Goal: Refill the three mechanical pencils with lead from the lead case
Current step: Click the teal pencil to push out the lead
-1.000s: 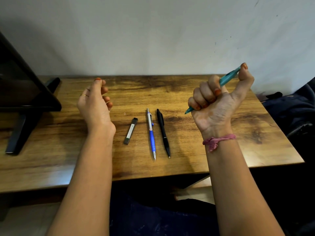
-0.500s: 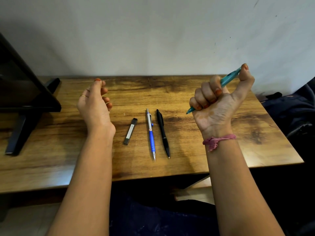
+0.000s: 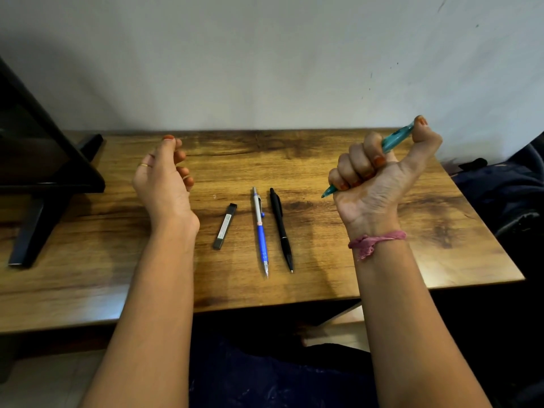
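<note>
A person's right hand (image 3: 379,184) is raised above the right side of a wooden surface (image 3: 338,160), its fingers (image 3: 357,164) curled tightly round a teal mechanical pencil (image 3: 396,139). The fist hides the middle of the pencil's barrel; only the tip pokes out below the little finger and the upper end shows beside the thumb, which covers the very top. The left hand (image 3: 163,181) hovers over the left side holding nothing, palm turned inward, its fingers loosely bent and mostly hidden behind the hand, with a thin ring visible on one. Between the two hands, three things lie flat and roughly parallel, near one another but not touching: a slim dark lead case (image 3: 225,226) with a pale label too small to read, then a blue and silver mechanical pencil (image 3: 260,232), then a black mechanical pencil (image 3: 281,229), both pencil tips pointing toward the person. A frayed pink thread (image 3: 374,241) is tied round the right wrist. At the far left a black stand (image 3: 44,184) with slanted legs is cut off by the frame edge, so what it carries cannot be told. The wood is warm brown with dark grain patches. Behind it rises a plain pale wall (image 3: 265,60) with a few small marks. Dark blue cloth (image 3: 506,187) sits at the right edge, its shape unclear.
</note>
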